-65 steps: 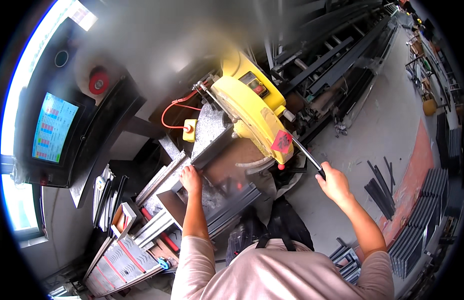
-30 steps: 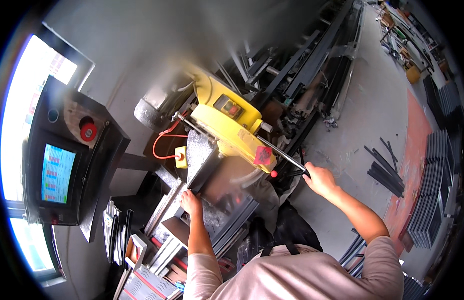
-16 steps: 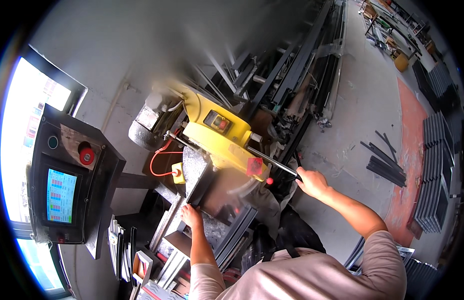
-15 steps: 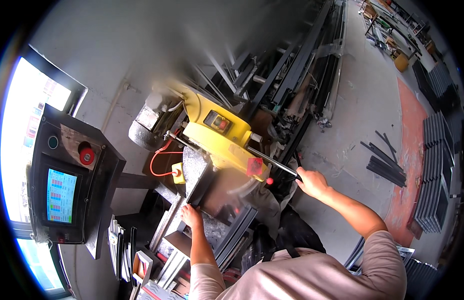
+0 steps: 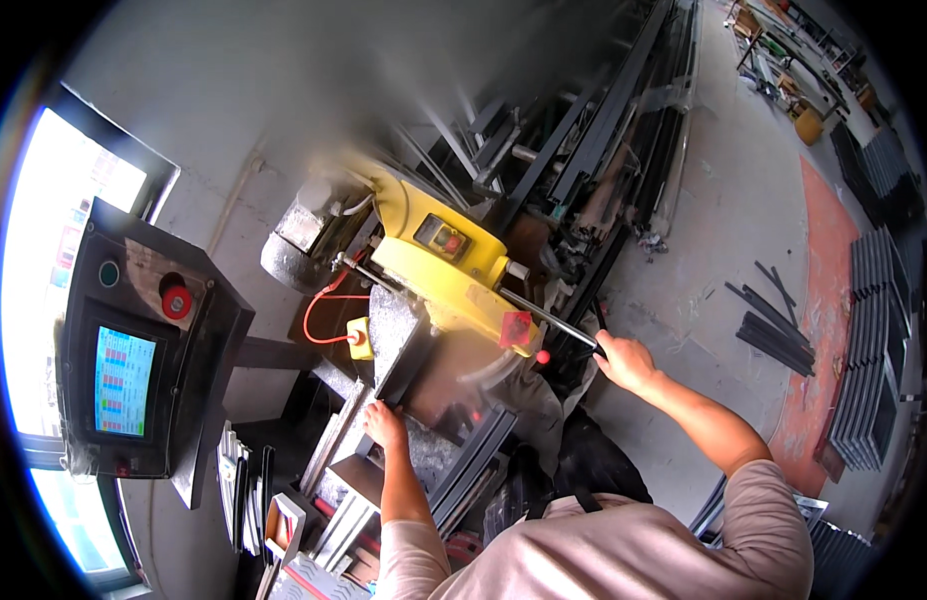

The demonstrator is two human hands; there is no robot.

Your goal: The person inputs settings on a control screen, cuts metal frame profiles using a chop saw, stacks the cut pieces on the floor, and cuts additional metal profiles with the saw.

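Head view, looking down past the person: biggest to my eye is the yellow cutting machine with a rounded guard, slanting across the middle. Left of it stands a black console with a lit screen, angled toward the person, presumably so it can be read from the machine. A bundle of long dark grey metal profiles lies between person and machine, within easy reach. Against the guard's left side is a flat dark grey metal bar. A silver steel lever with a black end juts from the machine; the right hand has its grip wrapped round that end, where the rod's length likely gives leverage. The left hand is curled low at the bar's near end, probably to steady it; whether its grip pinches or only presses, I cannot tell. Smaller still are a yellow switch box left of the bar and a red ball knob near the guard's tip.
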